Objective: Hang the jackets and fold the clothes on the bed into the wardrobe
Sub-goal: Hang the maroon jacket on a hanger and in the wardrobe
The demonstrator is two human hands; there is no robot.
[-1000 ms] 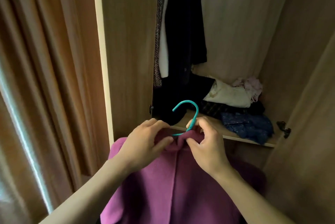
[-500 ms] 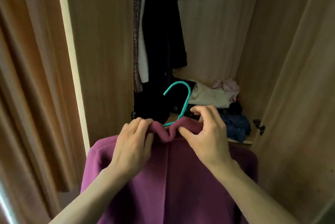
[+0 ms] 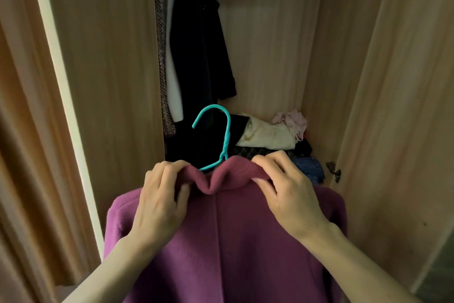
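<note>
a purple jacket (image 3: 221, 241) hung in front of the open wardrobe (image 3: 270, 44), its back toward the camera and a seam running down its middle. it sat on a teal hanger (image 3: 227, 130), whose hook rose above the collar (image 3: 221, 175) and curved to the left, in the air in front of the dark clothes. the left hand (image 3: 159, 204) gripped the left side of the collar, fingers curled over the top edge and thumb against the cloth below. the right hand (image 3: 290, 194) pinched the right side of the collar, fingertips bent over the fold and thumb tucked beneath it. between the two hands the collar dipped in a shallow fold, and a short stretch of the hanger's arm showed just behind it.

inside the wardrobe, on the left, a dark coat (image 3: 196, 44) hung with one sleeve dangling, beside a white garment (image 3: 173, 57) and a speckled woven one (image 3: 161, 44) next to the wooden panel (image 3: 105, 69). low at the back lay a heap of clothes: a cream piece (image 3: 267, 134) on top, a crumpled pink piece (image 3: 292, 119) in the right corner, and a blue dotted piece (image 3: 307, 167) nearer the front, partly hidden by the right hand. a metal hinge (image 3: 334, 171) sat on the right wall near the blue piece. a wooden door (image 3: 405, 106) stood open at the right, and a brownish curtain (image 3: 19, 130) filled the left edge.
</note>
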